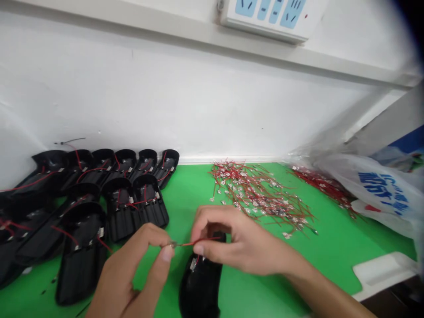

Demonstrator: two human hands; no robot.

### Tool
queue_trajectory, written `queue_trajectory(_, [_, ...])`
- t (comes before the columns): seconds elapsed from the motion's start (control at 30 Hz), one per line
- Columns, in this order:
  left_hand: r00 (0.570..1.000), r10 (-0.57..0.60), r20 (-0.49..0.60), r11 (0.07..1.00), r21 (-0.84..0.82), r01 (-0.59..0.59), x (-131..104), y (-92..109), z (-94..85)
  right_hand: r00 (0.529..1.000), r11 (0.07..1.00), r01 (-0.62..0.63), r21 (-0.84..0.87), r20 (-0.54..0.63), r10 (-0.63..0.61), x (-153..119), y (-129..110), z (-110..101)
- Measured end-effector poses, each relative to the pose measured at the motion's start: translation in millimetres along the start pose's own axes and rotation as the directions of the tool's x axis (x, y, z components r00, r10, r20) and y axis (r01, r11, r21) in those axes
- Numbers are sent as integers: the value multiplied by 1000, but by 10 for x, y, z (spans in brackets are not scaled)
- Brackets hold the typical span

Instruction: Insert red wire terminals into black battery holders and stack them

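Between the thumb and forefinger of my left hand [135, 269] is the small metal contact at one end of a red wire [188, 243]. My right hand [228, 236] pinches that wire a little further along, and the wire's free end runs past the thumb. Under my right fingers stands a black plastic housing [200, 289], with a small light-coloured part and a bit of red wire near its top. The right fingers hide its upper part; whether they touch it I cannot tell.
Several black housings [79, 265] with red wires stand at the left on the green table [188, 190]. A heap of red wires with metal contacts [255, 190] lies beyond my right hand. Right of it are another red wire bundle [324, 185], a plastic bag [380, 185] and a white tray [384, 271].
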State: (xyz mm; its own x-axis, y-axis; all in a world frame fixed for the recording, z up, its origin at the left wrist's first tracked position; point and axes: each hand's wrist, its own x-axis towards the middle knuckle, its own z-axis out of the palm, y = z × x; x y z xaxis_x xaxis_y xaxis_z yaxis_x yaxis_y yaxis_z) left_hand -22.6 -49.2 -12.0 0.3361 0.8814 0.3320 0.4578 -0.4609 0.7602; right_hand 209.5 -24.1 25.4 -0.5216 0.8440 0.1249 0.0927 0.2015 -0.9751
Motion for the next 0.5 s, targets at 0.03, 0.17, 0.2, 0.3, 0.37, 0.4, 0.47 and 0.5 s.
queue_trajectory(0.03, [1000, 4, -1, 1000, 12, -4, 16, 15, -10, 999, 999, -33, 38, -18, 34, 5, 16, -11])
queue_trajectory(0.17, [999, 29, 19, 999, 13, -29, 90, 75, -25, 992, 970, -56, 237, -96, 81, 39, 101, 27])
queue_trajectory(0.2, [999, 24, 22, 1000, 4, -25, 100, 80, -20, 991, 958, -35, 284, -113, 69, 49, 124, 58])
queue_trajectory(0.3, [1000, 7, 26, 1000, -27, -7, 103, 84, 4, 984, 931, 40, 362, -175, 26, 70, 187, 186])
queue_trajectory(0.37, [999, 2, 32, 999, -42, -1, 103, 95, 14, 977, 940, 81, 330, -212, -10, 69, 215, 277])
queue_trajectory(0.4, [999, -7, 38, 999, -38, 9, 106, 106, 14, 973, 949, 97, 299, -228, -28, 65, 222, 314])
queue_trajectory(0.47, [998, -26, 62, 1000, -6, 27, 115, 137, 6, 967, 966, 119, 231, -248, -60, 53, 217, 357])
queue_trajectory(0.5, [997, -30, 67, 999, 21, 28, 117, 153, -1, 964, 971, 129, 200, -257, -75, 47, 205, 357])
